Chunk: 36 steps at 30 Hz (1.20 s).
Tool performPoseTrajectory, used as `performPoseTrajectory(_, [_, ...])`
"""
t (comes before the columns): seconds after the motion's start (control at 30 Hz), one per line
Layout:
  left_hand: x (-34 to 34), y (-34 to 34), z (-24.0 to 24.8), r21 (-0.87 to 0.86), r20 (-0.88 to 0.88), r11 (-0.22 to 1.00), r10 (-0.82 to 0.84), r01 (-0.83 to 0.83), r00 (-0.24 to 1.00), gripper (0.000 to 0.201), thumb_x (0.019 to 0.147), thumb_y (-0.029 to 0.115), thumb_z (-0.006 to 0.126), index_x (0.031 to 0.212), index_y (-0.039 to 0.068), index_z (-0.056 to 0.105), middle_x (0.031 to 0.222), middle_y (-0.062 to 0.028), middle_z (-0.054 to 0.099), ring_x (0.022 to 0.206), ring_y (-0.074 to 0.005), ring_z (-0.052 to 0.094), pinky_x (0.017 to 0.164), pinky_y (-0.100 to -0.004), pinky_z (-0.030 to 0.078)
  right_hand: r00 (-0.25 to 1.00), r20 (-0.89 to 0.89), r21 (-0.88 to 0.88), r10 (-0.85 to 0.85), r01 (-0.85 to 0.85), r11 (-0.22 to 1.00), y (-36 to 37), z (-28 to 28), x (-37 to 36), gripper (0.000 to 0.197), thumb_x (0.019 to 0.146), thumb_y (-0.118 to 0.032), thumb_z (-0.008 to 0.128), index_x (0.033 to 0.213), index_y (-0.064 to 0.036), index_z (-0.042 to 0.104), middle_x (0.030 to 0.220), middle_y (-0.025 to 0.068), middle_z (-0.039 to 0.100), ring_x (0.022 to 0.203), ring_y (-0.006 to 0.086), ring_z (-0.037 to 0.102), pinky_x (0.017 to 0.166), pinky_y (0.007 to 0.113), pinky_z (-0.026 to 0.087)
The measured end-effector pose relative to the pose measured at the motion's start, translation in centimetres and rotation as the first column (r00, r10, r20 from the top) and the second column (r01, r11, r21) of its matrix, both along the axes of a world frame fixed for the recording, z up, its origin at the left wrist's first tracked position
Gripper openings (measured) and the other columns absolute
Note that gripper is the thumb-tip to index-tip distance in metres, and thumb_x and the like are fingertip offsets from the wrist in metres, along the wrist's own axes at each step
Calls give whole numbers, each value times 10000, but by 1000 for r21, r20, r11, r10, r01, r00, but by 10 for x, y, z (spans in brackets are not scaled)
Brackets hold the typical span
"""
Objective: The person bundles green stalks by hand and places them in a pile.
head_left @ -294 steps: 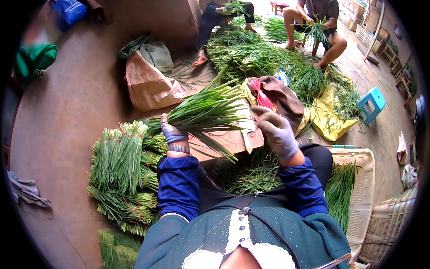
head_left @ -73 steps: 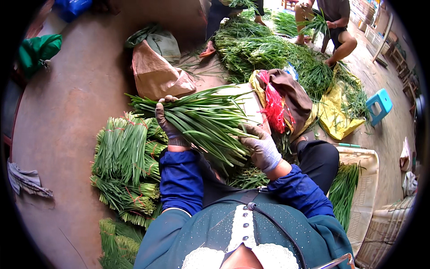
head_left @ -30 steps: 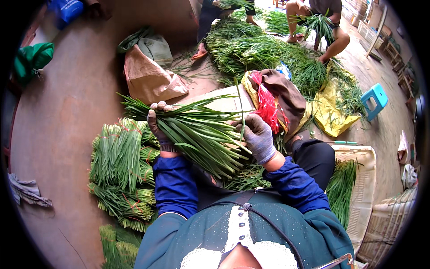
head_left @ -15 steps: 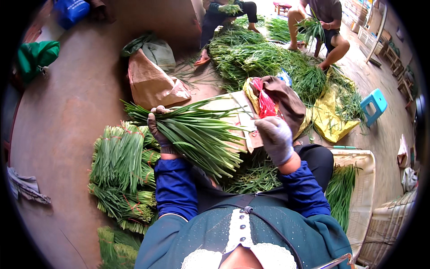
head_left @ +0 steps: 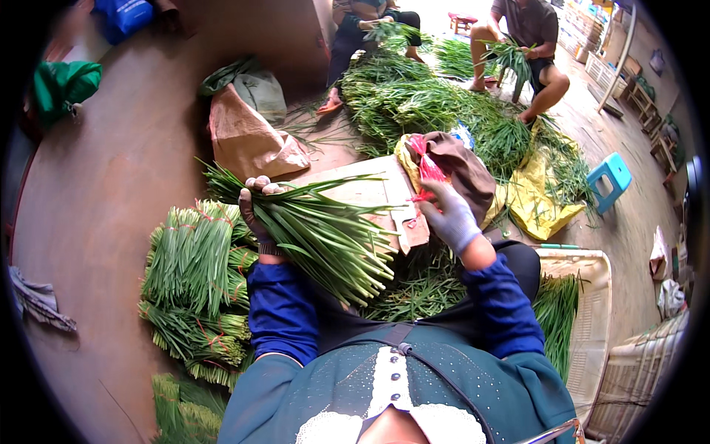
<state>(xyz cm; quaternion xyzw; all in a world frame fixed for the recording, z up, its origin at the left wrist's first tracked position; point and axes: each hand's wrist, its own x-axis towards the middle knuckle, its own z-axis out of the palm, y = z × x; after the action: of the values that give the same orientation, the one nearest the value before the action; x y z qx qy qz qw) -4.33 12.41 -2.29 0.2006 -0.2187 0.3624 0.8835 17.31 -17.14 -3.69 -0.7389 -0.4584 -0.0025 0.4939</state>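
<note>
A loose bunch of green chives (head_left: pixel 325 229) is held in my left hand (head_left: pixel 259 214), gloved, its fingers wrapped round the leafy end. The pale cut ends fan out to the right. My right hand (head_left: pixel 452 218), in a pale glove, reaches to a hank of red plastic ties (head_left: pixel 429 161). Its fingertips are closed on the lower red strands, slightly blurred. The hank lies against a brown cloth (head_left: pixel 464 166). Between my hands and the cloth is a flat light board (head_left: pixel 355 185), partly under the chives.
Bundles of chives with red ties (head_left: pixel 196 259) are stacked at my left. A white crate (head_left: pixel 595 296) of chives stands at my right. Ahead are a large chive heap (head_left: pixel 407 96), a yellow sack (head_left: pixel 543 196), a blue stool (head_left: pixel 611 181), a tan sack (head_left: pixel 248 137) and two people handling chives.
My right hand has moved slightly left and down onto the red ties. My left hand keeps the chives in nearly the same place. The whole view has shifted slightly.
</note>
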Motion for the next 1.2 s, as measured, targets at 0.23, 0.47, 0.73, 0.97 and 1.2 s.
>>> performPoseTrajectory(0.23, [12, -15, 5, -43, -25, 999, -18, 17, 1000, 189, 970, 246, 547, 1058, 89, 603, 1020, -46, 608, 922, -171, 584, 911, -361, 461, 957, 265, -90, 121, -100, 991, 62, -14, 5, 123, 850, -231, 663, 900, -119, 673, 748, 161, 655, 706, 372, 643, 652, 459, 508])
performPoseTrajectory(0.47, [-9, 3, 4, -23, 51, 1000, 18, -17, 999, 200, 975, 256, 546, 1062, 81, 590, 1057, -48, 597, 984, -178, 585, 948, -385, 466, 727, 651, -538, 219, 238, 808, 26, -30, -4, 62, 778, -151, 622, 737, -144, 667, 706, 81, 661, 643, 275, 667, 572, 417, 502])
performPoseTrajectory(0.73, [-13, 10, 5, 39, 16, 986, 161, -161, 987, 188, 981, 223, 534, 1070, 68, 590, 1050, -69, 587, 948, -184, 576, 933, -370, 474, 936, 73, -536, 345, -255, 805, -36, -40, -9, 197, 883, -149, 597, 1035, -61, 688, 842, 113, 698, 780, 275, 678, 739, 393, 532])
performPoseTrajectory(0.97, [0, -1, 8, 153, -104, 956, 267, -249, 958, 173, 965, 208, 570, 1075, 75, 585, 1038, -76, 609, 918, -196, 605, 893, -399, 509, 629, -749, -92, 209, -411, 907, 25, 26, -69, 309, 905, -233, 669, 1048, 41, 675, 820, 31, 662, 742, 113, 604, 680, 259, 489])
performPoseTrajectory(1.2, [10, -2, -2, 103, -310, 930, 366, -352, 877, 162, 969, 248, 569, 1021, 97, 601, 982, -67, 654, 864, -215, 638, 858, -417, 535, 703, -680, 241, 206, -52, 969, 46, -37, -69, 220, 896, -131, 662, 1036, 39, 674, 915, 60, 687, 825, 136, 640, 756, 276, 535])
